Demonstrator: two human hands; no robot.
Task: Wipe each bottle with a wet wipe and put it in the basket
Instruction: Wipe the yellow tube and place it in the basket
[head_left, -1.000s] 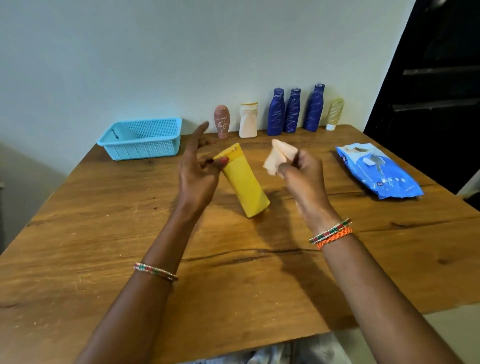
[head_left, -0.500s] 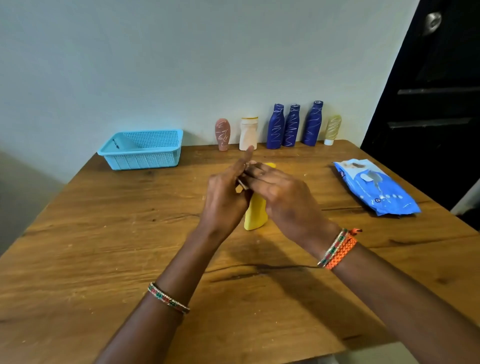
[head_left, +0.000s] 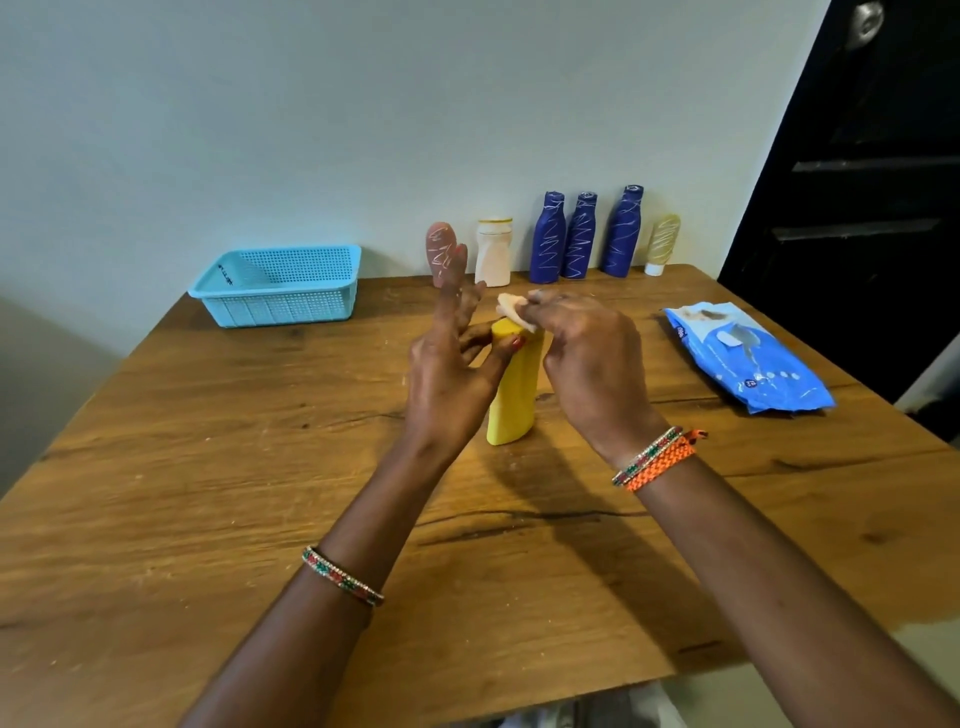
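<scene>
Top of yellow bottle (head_left: 514, 395) partly hidden behind left hand (head_left: 449, 379) and wet wipe (head_left: 514, 310). Print on blue wipes pack (head_left: 748, 358) too blurred to read. Pink bottle (head_left: 440, 247) partly covered by raised fingers (head_left: 454, 280).

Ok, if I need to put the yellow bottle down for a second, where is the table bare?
Bare wood lies between the basket and the left hand, and across the near table in front of both wrists. A narrower patch sits between the right hand and the wipes pack. The back edge is crowded: six bottles stand along the wall.
</scene>
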